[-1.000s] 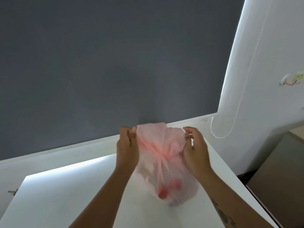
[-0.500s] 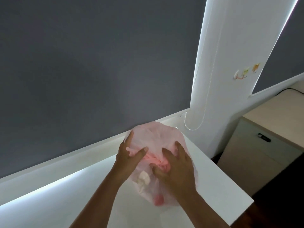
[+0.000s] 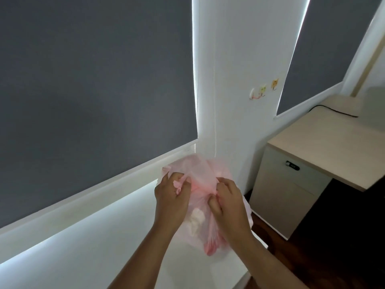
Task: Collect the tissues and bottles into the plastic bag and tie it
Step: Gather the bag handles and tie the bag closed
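A translucent pink plastic bag (image 3: 200,174) stands near the right end of the white table (image 3: 93,247). White tissues (image 3: 195,221) and a red bottle cap (image 3: 210,248) show through its thin wall. My left hand (image 3: 171,202) pinches one gathered handle strip on the bag's left side. My right hand (image 3: 228,202) grips the other twisted strip at the bag's middle, where the plastic bunches together. Both hands press against the upper part of the bag. The bottles themselves are mostly hidden inside.
A dark grey roller blind (image 3: 93,80) with a white sill runs behind the table. A bead cord (image 3: 214,101) hangs down the white wall column. A beige cabinet (image 3: 291,184) with a lock stands to the right, over dark wood floor (image 3: 333,247).
My hands went from holding the handles apart to meeting at the bag's middle with the strips gathered. The view has swung right, bringing the cabinet into sight.
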{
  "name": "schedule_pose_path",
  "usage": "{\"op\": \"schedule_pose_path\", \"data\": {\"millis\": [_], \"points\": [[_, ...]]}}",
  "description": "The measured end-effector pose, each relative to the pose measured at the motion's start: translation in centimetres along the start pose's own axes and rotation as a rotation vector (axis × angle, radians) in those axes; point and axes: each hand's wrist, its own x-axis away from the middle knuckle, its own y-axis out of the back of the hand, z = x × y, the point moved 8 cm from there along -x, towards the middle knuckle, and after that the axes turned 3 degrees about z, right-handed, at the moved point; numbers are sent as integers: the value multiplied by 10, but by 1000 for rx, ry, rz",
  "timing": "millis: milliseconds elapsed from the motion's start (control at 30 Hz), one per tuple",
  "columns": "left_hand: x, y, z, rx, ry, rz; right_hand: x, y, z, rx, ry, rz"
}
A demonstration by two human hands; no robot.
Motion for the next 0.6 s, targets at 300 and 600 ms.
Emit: {"op": "schedule_pose_path", "data": {"millis": [300,600], "points": [[-18,-197,-84,20,-28,-59,-52,117,-175,-11,-27,47],[18,-370,11,9,285,103,-13,105,-349,-108,-281,254]]}}
